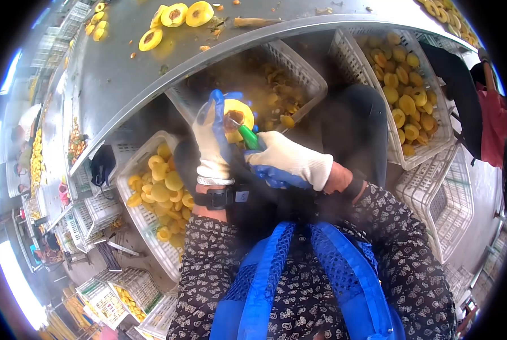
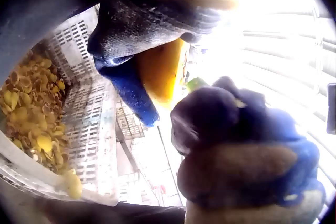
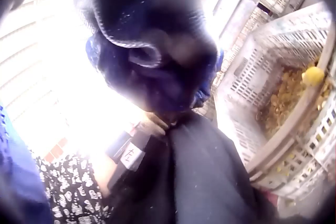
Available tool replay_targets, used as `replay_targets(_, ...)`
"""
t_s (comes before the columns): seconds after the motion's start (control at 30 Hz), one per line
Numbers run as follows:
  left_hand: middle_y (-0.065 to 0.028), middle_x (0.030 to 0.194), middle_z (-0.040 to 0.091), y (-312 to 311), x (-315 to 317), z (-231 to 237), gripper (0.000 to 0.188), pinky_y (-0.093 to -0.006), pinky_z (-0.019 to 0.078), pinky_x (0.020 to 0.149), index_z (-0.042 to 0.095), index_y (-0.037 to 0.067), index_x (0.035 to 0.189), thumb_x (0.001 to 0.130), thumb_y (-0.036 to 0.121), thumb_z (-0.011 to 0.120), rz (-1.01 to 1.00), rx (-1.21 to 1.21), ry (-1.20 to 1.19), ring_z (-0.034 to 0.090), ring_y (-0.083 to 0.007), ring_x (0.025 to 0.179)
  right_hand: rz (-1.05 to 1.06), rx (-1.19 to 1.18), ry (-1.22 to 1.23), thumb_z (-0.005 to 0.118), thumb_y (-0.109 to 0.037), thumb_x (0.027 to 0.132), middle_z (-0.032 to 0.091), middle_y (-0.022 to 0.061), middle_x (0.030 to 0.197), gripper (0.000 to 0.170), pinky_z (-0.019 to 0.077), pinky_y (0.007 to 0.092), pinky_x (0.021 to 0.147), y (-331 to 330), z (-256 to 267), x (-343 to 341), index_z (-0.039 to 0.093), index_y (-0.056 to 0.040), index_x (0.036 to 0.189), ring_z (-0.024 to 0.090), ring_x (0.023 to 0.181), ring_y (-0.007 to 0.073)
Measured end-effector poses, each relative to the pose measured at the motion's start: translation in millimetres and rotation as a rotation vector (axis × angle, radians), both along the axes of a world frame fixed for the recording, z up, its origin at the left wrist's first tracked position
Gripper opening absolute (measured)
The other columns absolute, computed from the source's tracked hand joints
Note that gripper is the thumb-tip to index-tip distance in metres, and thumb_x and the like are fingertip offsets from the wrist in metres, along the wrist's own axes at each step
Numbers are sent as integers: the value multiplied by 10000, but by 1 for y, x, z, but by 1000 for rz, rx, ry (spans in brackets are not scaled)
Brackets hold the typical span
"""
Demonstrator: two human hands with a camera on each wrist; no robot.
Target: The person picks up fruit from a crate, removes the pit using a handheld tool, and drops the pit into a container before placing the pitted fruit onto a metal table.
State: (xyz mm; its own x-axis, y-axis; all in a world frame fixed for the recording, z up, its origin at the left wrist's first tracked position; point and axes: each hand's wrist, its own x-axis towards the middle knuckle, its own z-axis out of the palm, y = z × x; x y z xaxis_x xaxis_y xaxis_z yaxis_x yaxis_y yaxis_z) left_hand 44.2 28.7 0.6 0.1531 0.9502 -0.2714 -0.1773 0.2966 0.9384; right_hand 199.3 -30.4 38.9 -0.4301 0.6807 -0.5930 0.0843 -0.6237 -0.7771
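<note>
My left hand [image 1: 211,136], in a white glove with blue coating, grips a yellow peach half [image 1: 245,111] with its brown hollow facing up. My right hand [image 1: 293,160], gloved alike, holds a green-handled pitting tool [image 1: 250,137]; its short metal tip meets the brown centre of the fruit. In the left wrist view the fruit's orange side [image 2: 164,71] shows between the left thumb and fingers, with the curled right hand [image 2: 241,150] close beside it. Only the dark underside of the right hand [image 3: 152,50] shows in the right wrist view, and the tool is hidden there.
Below the hands stands a crate [image 1: 315,85] with peach scraps. Crates of yellow peach halves stand at left [image 1: 123,178] and right [image 1: 389,141]. A metal table [image 1: 112,85] curves ahead, bearing cut peach halves [image 1: 174,15] and a wooden stick [image 1: 257,22]. Empty crates [image 1: 440,198] sit at right.
</note>
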Motion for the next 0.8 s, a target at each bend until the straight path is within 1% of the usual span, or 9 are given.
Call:
replay_targets(0.03,-219,1033,687,2,-1,0,588,-405,621,666,600,-42,1170,971,508,540,-42,-34,-8,715,-305,838,-47,-93,165,589,-173,912,589,63,672,181,470,323,491,-4,2,4,593,2,955,575,532,172)
replay_targets(0.13,-218,1030,689,3,-4,4,573,-405,621,667,597,-42,1181,976,490,540,-147,-12,-37,717,-304,821,-119,-168,286,588,-154,926,495,-5,634,121,396,276,416,-16,7,0,568,-35,921,464,461,95)
replay_targets(0.27,-201,965,703,9,-12,3,566,-377,614,657,630,-44,1129,971,493,548,-218,44,87,719,-287,793,-182,-220,284,601,-156,948,505,-4,617,139,387,246,396,-16,3,-9,554,-31,984,491,460,96)
replay_targets(0.3,-200,956,704,9,-11,-1,558,-370,612,652,633,-46,1121,973,486,548,-163,69,108,719,-283,787,-151,-324,431,601,-163,958,504,-5,620,161,382,246,389,-15,-4,-3,566,-21,1026,493,461,93)
replay_targets(0.4,-196,929,706,10,-12,-14,535,-346,607,637,639,-50,1098,980,464,549,13,145,178,718,-274,769,-188,-387,503,597,-162,963,502,-4,624,164,373,250,376,-14,5,-7,567,-13,1024,484,449,90)
replay_targets(0.53,-205,961,701,10,-17,-15,501,-358,614,652,628,-82,1081,990,405,559,22,133,86,719,-289,809,-178,-194,221,592,-149,960,491,-3,612,146,351,250,363,-10,11,-21,559,-9,989,458,420,94)
replay_targets(0.63,-198,959,703,8,-16,-11,467,-352,614,672,627,-94,1078,981,361,593,-7,157,61,717,-287,805,-167,-382,350,593,-149,958,491,-3,614,138,362,251,376,-7,10,-13,556,-20,987,462,434,91)
replay_targets(0.73,-185,951,708,3,-13,-9,450,-350,610,690,632,-94,1071,978,346,605,56,223,62,717,-280,804,-203,-360,485,595,-174,952,499,10,622,149,391,276,384,-13,5,-16,552,-33,931,463,422,114)
replay_targets(0.8,-146,919,707,2,-12,-6,377,-313,578,675,646,-72,1052,956,292,634,160,228,42,698,-225,771,-169,-255,335,585,-152,942,510,13,631,130,404,279,391,-10,7,-23,554,-28,924,479,432,115)
